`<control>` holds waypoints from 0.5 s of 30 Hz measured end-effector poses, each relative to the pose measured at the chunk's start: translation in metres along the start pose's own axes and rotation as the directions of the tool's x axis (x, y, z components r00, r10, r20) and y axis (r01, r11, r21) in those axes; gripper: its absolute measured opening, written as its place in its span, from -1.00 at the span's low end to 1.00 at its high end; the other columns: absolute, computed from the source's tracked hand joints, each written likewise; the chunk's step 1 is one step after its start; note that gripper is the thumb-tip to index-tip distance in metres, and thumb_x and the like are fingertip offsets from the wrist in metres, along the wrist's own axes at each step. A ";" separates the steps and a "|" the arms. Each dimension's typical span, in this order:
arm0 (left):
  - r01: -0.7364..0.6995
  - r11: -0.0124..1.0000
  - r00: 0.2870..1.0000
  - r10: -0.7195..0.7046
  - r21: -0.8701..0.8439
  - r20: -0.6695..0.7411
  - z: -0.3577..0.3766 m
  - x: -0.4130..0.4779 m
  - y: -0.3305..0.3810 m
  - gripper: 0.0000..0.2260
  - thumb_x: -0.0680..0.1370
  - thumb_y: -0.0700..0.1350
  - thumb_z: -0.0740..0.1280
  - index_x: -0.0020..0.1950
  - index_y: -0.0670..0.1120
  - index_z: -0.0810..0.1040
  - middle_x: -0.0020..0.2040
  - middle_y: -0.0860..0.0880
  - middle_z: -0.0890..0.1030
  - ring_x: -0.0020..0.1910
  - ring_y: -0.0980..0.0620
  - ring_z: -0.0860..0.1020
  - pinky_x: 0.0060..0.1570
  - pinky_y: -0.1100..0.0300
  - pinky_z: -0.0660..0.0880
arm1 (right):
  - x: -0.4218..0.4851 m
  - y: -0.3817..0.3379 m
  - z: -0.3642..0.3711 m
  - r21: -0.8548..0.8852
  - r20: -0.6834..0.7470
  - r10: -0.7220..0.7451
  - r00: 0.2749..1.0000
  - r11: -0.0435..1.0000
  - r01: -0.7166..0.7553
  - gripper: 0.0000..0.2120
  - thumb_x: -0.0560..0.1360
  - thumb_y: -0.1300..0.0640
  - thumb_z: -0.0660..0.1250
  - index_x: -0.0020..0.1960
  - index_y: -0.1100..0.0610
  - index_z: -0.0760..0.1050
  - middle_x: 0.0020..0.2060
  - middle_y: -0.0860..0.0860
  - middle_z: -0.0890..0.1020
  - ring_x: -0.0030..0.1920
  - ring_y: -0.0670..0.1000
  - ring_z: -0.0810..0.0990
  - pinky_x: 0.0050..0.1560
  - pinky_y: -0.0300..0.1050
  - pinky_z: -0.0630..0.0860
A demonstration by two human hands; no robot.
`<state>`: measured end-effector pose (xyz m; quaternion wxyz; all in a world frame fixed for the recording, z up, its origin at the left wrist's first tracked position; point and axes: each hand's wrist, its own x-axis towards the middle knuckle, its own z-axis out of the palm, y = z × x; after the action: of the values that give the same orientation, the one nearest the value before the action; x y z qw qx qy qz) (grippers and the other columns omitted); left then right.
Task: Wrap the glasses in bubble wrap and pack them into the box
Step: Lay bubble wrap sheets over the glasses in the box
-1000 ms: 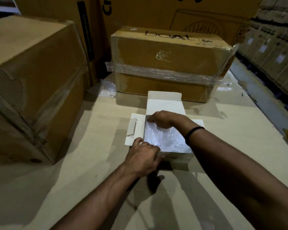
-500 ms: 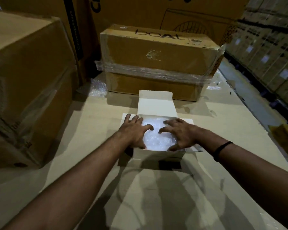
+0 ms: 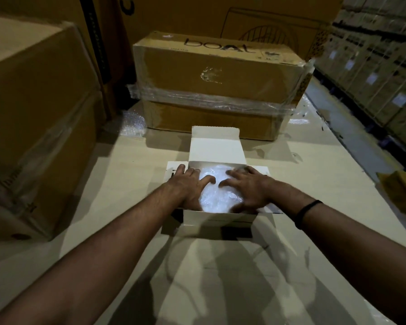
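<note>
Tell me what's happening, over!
Left hand and right hand flat, pressing clear bubble-wrapped bundle into small white cardboard box. Lid flap open. Nothing in the way.

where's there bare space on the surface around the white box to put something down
Bare surface lies in front of the white box, between the forearms, and right of it toward the small brown box. The strip left of it, beside the big carton, is narrower. Behind is crowded: the open lid nearly meets the boat carton, with loose bubble wrap in the corner.
</note>
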<state>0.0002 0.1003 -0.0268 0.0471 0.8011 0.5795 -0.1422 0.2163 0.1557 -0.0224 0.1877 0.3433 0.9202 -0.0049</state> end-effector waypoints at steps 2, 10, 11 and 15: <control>-0.001 0.993 1.000 -0.002 -0.119 -0.028 -0.005 -0.006 -0.003 -0.18 0.36 0.25 0.43 0.50 0.16 0.09 0.50 -0.18 0.22 0.51 -0.15 0.12 0.45 -0.12 -0.03 | -0.011 0.007 -0.007 0.139 -0.093 0.059 0.994 0.989 -0.045 -0.11 0.33 -0.49 0.24 0.52 -0.13 0.08 0.54 0.03 0.17 0.54 0.07 0.08 0.51 0.21 -0.10; 0.100 0.972 0.993 -0.111 0.215 0.041 -0.015 -0.007 -0.010 -0.49 0.44 0.30 0.32 0.33 0.12 0.48 0.56 -0.13 0.18 0.56 -0.19 -0.02 0.42 -0.32 -0.22 | -0.021 0.009 -0.012 -0.246 0.078 0.144 0.987 0.962 -0.120 -0.20 0.38 -0.54 0.05 0.46 -0.08 0.28 0.56 0.01 0.11 0.57 0.10 -0.11 0.42 0.42 -0.29; 0.099 0.965 0.991 -0.118 0.244 0.066 -0.013 -0.005 -0.007 -0.48 0.46 0.30 0.29 0.36 0.13 0.46 0.56 -0.15 0.16 0.56 -0.21 -0.02 0.42 -0.32 -0.22 | -0.018 0.006 -0.011 -0.261 0.089 0.143 0.986 0.958 -0.116 -0.22 0.40 -0.52 0.05 0.47 -0.09 0.28 0.57 0.02 0.09 0.57 0.11 -0.12 0.41 0.43 -0.32; 0.117 0.956 0.987 -0.141 0.270 0.073 -0.006 0.002 -0.001 -0.48 0.48 0.29 0.25 0.38 0.11 0.45 0.57 -0.19 0.14 0.55 -0.25 -0.04 0.41 -0.34 -0.21 | -0.015 0.004 -0.008 -0.288 0.122 0.159 0.980 0.950 -0.119 -0.27 0.44 -0.49 0.03 0.46 -0.10 0.30 0.57 0.04 0.08 0.57 0.13 -0.15 0.38 0.45 -0.33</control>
<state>0.0012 0.1042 -0.0218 -0.0432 0.7533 0.6035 -0.2579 0.2262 0.1505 -0.0093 0.3001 0.3763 0.8692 0.1134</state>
